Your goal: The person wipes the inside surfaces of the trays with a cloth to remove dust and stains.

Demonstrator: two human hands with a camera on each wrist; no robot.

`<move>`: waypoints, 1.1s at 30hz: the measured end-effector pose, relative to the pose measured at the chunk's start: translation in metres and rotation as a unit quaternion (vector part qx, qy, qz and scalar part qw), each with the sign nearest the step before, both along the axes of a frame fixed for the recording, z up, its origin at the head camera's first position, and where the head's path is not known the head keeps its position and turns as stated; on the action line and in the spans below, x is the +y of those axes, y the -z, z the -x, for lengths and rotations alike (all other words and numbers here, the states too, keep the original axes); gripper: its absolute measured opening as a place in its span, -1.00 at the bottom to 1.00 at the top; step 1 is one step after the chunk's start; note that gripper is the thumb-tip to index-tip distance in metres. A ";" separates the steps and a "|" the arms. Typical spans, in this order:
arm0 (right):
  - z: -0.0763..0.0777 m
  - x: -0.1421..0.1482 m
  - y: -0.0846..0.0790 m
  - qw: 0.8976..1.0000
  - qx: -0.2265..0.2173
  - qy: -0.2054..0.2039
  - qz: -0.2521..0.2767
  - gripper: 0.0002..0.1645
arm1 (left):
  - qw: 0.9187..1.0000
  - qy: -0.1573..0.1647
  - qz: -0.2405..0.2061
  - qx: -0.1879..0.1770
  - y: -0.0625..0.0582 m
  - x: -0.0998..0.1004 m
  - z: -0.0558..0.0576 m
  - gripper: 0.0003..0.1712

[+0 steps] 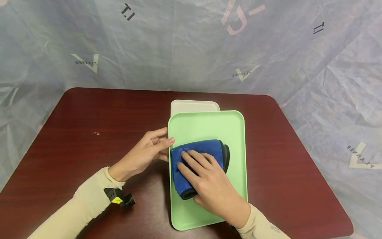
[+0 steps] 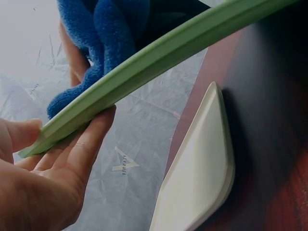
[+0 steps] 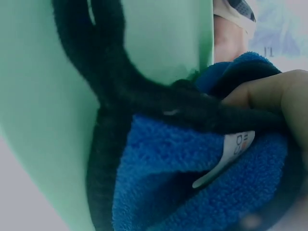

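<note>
Pinching the raised green tray at its nine-o'clock rim, the left hand has its thumb above, fingers beneath; the right hand grips a folded blue cloth against the tray's middle. Toward twelve o'clock, a cream tray lies on the table.

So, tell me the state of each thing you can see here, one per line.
Green tray: raised off the table, tilted
Blue cloth: folded, on the green tray's inner face
Off-white tray: lying on the table, partly hidden in the head view
Left hand: gripping the green tray's edge
Right hand: holding the blue cloth against the tray
</note>
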State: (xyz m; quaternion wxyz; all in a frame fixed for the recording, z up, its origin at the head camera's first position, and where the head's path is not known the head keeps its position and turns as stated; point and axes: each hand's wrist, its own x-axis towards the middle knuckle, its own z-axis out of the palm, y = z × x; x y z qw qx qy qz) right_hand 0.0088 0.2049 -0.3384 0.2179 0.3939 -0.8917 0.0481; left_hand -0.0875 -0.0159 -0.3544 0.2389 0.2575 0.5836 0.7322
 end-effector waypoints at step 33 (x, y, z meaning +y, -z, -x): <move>-0.010 -0.006 0.015 0.998 -0.023 0.059 0.012 -0.06 | 1.000 0.006 0.003 -0.007 0.002 0.001 0.002 -0.52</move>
